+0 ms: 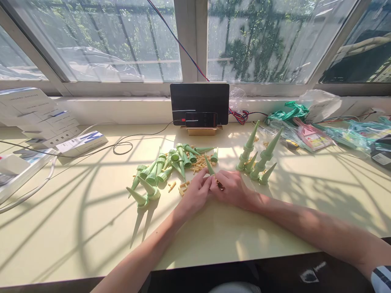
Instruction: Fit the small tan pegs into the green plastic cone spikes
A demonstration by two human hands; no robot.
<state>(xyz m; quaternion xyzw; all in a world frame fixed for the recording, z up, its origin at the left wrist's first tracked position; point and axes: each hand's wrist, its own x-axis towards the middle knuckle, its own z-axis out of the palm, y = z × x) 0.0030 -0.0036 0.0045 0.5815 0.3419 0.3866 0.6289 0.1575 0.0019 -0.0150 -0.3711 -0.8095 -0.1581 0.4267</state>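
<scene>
Fingers of the left hand [196, 190] and right hand [233, 188] close around the green plastic spike [209, 166] above the counter [214, 240]; joined spikes [262, 162] stand upright at right, while yellow pegs [172, 186] lie loose, apparently unfitted.

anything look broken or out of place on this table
Nothing looks clearly broken or spilled. The green spikes on the left lie in a jumbled heap, and a yellow peg sits slightly apart from the others, though that looks like ordinary loose parts.
</scene>
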